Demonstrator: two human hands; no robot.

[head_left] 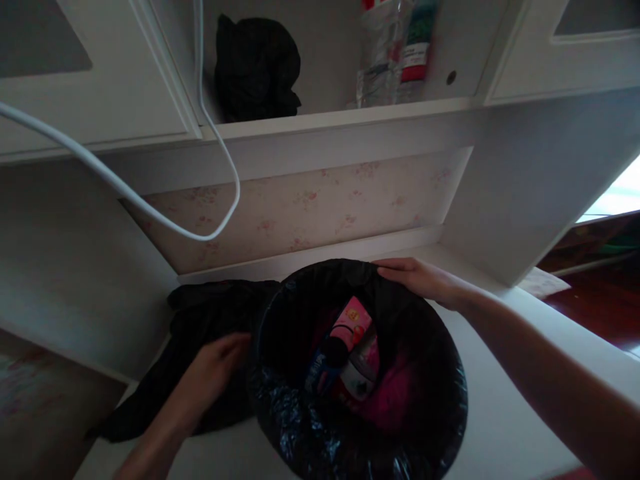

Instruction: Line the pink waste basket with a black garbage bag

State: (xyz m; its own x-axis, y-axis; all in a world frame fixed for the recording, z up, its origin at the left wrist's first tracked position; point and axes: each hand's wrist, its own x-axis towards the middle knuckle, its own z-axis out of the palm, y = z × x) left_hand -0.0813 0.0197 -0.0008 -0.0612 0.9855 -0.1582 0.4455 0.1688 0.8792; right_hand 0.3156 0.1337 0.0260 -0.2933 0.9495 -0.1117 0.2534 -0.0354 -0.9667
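A round trash bin (447, 393) lined with a glossy black bag stands in front of me, its mouth tilted toward me. Inside lie a pink printed carton (353, 320), a dark blue package (323, 370) and a bottle with a red and white label (359, 380). My right hand (420, 277) is closed over the bin's far right rim, thumb on the inner side. At the bin's left side is my left hand (217, 367), fingers bent against the outer wall and fingertips hidden. Behind that hand, a black cloth-like bag (210, 313) lies limp on the white surface.
A white cable (220, 227) loops down at the left. The open shelf (330, 113) above holds a dark bundle (257, 67), a clear plastic container (380, 53) and a red-labelled bottle (417, 50). White side panels (545, 180) flank the white surface (500, 413).
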